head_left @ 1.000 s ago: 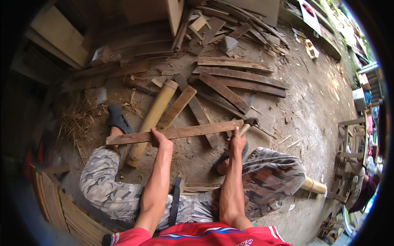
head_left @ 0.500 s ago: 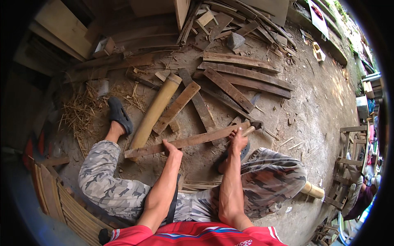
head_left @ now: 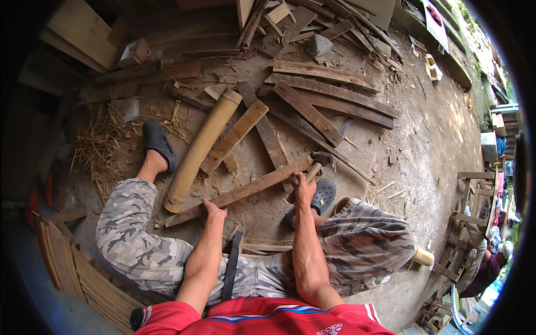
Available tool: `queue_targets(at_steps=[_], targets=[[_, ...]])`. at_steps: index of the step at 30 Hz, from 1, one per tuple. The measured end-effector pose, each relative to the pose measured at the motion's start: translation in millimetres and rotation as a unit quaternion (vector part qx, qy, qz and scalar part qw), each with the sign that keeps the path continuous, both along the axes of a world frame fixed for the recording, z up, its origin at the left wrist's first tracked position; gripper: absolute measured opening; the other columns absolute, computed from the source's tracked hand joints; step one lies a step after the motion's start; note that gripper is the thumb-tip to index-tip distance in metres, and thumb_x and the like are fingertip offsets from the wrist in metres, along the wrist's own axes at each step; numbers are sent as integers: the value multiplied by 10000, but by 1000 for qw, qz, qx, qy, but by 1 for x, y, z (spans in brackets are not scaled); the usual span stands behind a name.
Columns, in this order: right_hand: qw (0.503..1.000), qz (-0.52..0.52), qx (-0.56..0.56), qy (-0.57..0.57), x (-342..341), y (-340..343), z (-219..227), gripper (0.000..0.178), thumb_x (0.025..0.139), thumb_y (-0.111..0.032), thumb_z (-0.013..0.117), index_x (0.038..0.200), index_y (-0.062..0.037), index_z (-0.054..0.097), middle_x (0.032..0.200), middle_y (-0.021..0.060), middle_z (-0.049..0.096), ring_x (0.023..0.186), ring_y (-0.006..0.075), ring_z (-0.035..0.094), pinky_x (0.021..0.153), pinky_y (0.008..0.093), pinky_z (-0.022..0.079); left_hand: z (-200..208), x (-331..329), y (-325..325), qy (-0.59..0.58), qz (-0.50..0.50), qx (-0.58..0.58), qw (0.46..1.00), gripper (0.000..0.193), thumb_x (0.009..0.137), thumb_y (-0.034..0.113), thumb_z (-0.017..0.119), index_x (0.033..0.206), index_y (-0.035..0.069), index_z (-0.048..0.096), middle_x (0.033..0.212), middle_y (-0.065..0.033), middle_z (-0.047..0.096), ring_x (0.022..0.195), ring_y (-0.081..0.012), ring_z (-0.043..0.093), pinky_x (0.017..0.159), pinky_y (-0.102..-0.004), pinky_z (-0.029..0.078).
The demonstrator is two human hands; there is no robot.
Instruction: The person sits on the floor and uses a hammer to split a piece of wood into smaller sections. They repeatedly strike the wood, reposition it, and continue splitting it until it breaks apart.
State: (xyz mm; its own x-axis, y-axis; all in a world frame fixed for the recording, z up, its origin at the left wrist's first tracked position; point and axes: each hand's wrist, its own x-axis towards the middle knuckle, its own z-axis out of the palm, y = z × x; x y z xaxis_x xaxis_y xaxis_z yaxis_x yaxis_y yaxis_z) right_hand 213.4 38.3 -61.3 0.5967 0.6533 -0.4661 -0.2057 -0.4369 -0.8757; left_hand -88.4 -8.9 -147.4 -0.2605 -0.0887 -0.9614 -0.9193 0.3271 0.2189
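A long narrow wooden plank [head_left: 254, 187] slants in front of me, its right end higher in the view. My left hand [head_left: 214, 210] is closed round the plank's lower edge, nearer its left end. My right hand [head_left: 305, 191] grips the light wooden handle of a hammer [head_left: 324, 159], whose dark head lies beside the plank's right end. Whether the right fingers also press on the plank is hidden. Just beyond the plank lie a thick bamboo pole [head_left: 205, 148] and a brown board [head_left: 234, 137].
Several dark boards [head_left: 335, 92] lie further off, with scrap wood and a grey stone [head_left: 319, 46] behind. Dry straw [head_left: 103, 139] is heaped at left. Curved wooden slats [head_left: 97, 279] stand lower left. A wooden frame [head_left: 469, 201] and a person [head_left: 488, 271] are at far right.
The plank has shifted left and tilts more steeply, and both hands have moved left with it. The hammer has moved left too, still in my right hand. The view has shifted slightly.
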Motion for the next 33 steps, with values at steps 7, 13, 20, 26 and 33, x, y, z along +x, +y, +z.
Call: queue_targets(at_steps=[7, 13, 20, 26, 33], targets=[[999, 38, 2, 26, 16, -1, 0, 286, 856, -199, 664, 1003, 34, 587, 918, 84, 628, 792, 163, 615, 657, 308, 566, 52, 56, 5, 417, -415, -274, 761, 1013, 773, 642, 629, 1495, 69, 208, 1493, -173, 321, 1362, -378, 319, 1137, -509, 223], [998, 49, -13, 41, 18, -8, 16, 318, 841, -184, 676, 1034, 43, 566, 932, 95, 608, 801, 172, 619, 666, 318, 574, 117, 80, 29, 376, -804, 7, 460, 974, 760, 708, 597, 1463, 87, 336, 1485, -174, 336, 1394, -330, 283, 1152, -575, 59], [997, 23, -35, 59, 24, -17, 34, 235, 886, -159, 608, 1016, 34, 576, 955, 105, 682, 857, 202, 666, 704, 343, 577, 91, 44, 48, 310, -906, 68, 279, 923, 697, 589, 736, 1372, 39, 430, 1284, -200, 549, 1237, -350, 478, 1058, -501, 321], [996, 31, -62, 60, 42, -19, 58, 228, 895, -153, 601, 1000, 47, 568, 917, 116, 683, 783, 201, 673, 640, 325, 578, 104, 22, 47, 310, -892, 245, 219, 665, 726, 471, 743, 1187, 37, 540, 1040, -179, 638, 1005, -387, 604, 843, -477, 480], [997, 33, -66, 39, 46, -17, 72, 240, 894, -149, 587, 1035, 44, 566, 909, 140, 689, 803, 210, 683, 663, 329, 570, 80, 36, 13, 355, -876, 235, 228, 626, 717, 423, 761, 1177, 60, 540, 1123, -150, 599, 1079, -348, 569, 881, -475, 451]])
